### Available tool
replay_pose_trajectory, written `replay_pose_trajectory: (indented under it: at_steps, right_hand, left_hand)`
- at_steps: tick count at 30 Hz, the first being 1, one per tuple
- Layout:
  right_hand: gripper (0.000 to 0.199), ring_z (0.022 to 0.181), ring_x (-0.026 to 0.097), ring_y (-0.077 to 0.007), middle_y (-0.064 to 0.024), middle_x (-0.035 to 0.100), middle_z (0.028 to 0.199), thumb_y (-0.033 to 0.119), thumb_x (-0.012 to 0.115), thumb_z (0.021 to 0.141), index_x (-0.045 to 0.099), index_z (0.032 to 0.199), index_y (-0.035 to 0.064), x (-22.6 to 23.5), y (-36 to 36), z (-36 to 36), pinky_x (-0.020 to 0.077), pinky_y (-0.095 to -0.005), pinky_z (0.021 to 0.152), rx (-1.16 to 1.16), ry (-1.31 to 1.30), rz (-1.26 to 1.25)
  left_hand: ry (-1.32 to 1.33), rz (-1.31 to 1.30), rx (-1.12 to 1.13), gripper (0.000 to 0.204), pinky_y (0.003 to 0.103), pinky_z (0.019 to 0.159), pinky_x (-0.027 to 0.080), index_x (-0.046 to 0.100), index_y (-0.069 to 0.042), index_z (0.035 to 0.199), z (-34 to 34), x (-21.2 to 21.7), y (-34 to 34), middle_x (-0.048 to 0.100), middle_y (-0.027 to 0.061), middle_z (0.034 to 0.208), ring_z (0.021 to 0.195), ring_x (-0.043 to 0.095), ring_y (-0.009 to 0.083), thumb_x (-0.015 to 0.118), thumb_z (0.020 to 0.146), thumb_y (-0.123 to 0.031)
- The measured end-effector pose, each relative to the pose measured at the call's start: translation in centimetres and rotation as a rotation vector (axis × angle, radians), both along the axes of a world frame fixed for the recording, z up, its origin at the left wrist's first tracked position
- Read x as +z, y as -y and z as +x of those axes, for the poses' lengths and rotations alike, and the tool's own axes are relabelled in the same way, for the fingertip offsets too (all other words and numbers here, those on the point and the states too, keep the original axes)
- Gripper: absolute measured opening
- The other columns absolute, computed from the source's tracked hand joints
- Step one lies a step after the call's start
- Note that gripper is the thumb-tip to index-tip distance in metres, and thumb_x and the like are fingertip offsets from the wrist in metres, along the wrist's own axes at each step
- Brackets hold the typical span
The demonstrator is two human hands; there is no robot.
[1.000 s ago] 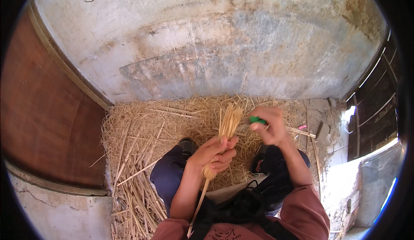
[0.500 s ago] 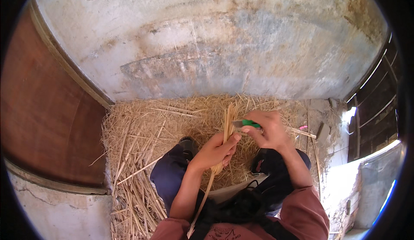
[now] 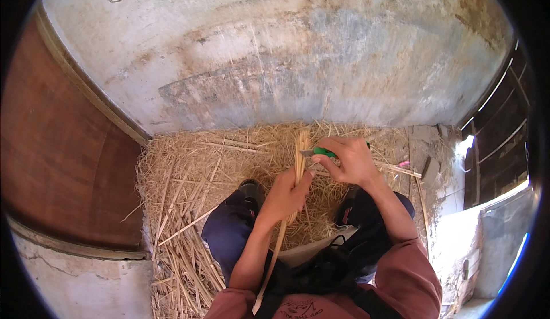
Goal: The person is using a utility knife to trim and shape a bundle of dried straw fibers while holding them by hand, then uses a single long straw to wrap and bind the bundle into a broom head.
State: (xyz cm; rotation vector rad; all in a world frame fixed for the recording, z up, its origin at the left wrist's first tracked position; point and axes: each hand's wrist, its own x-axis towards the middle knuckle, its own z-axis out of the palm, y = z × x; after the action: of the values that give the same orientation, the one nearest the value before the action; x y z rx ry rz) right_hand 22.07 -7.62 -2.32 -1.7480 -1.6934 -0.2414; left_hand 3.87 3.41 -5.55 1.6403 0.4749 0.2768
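My left hand grips a thin bundle of straw stalks that stands nearly upright in front of me. A long pale stalk runs from that fist down toward my chest. My right hand holds a small knife with a green handle. Its blade tip points left and touches the upper part of the bundle. Both hands are over my lap, with my knees in dark blue trousers apart below them.
A heap of loose straw covers the floor up to a stained plaster wall. A brown wooden door stands at the left. A pink scrap and a stone lie at the right near a barred opening.
My right hand has brought the knife leftward from beside the bundle until the blade meets the stalks. The left hand has kept its grip and shifted slightly right.
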Motion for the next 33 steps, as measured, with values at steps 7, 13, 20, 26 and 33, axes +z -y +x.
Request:
replay_pose_trajectory:
  at_steps: [7, 13, 20, 26, 33]
  right_hand:
    - [0.027, 0.059, 0.066, -0.0333, -0.0102, 0.067, 0.075, 0.035, 0.074, 0.096, 0.071, 0.094, 0.0082, -0.3, -0.6, -1.2, 0.0491, -0.0429, 0.051, -0.046, 0.030, 0.040]
    - [0.028, 0.061, 0.067, -0.0318, -0.0115, 0.071, 0.077, 0.035, 0.072, 0.097, 0.074, 0.093, 0.0073, 0.8, -0.4, 4.1, 0.0510, -0.0401, 0.053, -0.352, -0.061, 0.086]
    - [0.026, 0.062, 0.068, -0.0315, -0.0126, 0.072, 0.077, 0.033, 0.071, 0.097, 0.074, 0.094, 0.0067, 0.4, -0.1, -0.3, 0.0525, -0.0408, 0.055, 0.098, -0.013, 0.088]
    - [0.025, 0.063, 0.070, -0.0314, -0.0117, 0.072, 0.080, 0.033, 0.073, 0.096, 0.075, 0.094, 0.0076, -0.2, -0.5, 2.9, 0.0526, -0.0420, 0.054, -0.233, -0.046, 0.088]
    - [0.030, 0.058, 0.066, -0.0315, -0.0106, 0.069, 0.072, 0.036, 0.067, 0.101, 0.075, 0.096, 0.0071, -1.0, -0.2, 2.6, 0.0511, -0.0417, 0.053, -0.222, 0.064, 0.042]
  left_hand:
    - [0.021, -0.011, -0.018, 0.032, 0.028, 0.044, 0.044, 0.055, -0.003, 0.091, 0.0, -0.9, -0.2, 0.053, -0.0001, 0.066, 0.048, 0.055, 0.0091, 0.055, 0.111, -0.028]
    - [-0.045, -0.044, -0.016, 0.034, 0.028, 0.044, 0.044, 0.055, -0.003, 0.094, -0.3, 1.1, 0.9, 0.052, -0.0012, 0.064, 0.048, 0.054, 0.0091, 0.056, 0.111, -0.033]
    - [0.054, 0.162, 0.032, 0.038, 0.029, 0.044, 0.044, 0.052, -0.003, 0.089, 0.1, -1.9, -0.1, 0.052, -0.0006, 0.063, 0.047, 0.055, 0.0092, 0.057, 0.111, -0.034]
    - [-0.057, 0.059, 0.019, 0.039, 0.029, 0.044, 0.044, 0.053, -0.003, 0.088, 0.0, 0.0, 0.8, 0.051, -0.0006, 0.062, 0.047, 0.054, 0.0096, 0.055, 0.111, -0.034]
    - [-0.013, -0.065, -0.059, 0.044, 0.029, 0.044, 0.044, 0.048, -0.007, 0.081, 0.0, 0.5, 0.9, 0.050, -0.0006, 0.061, 0.046, 0.052, 0.0089, 0.053, 0.112, -0.038]
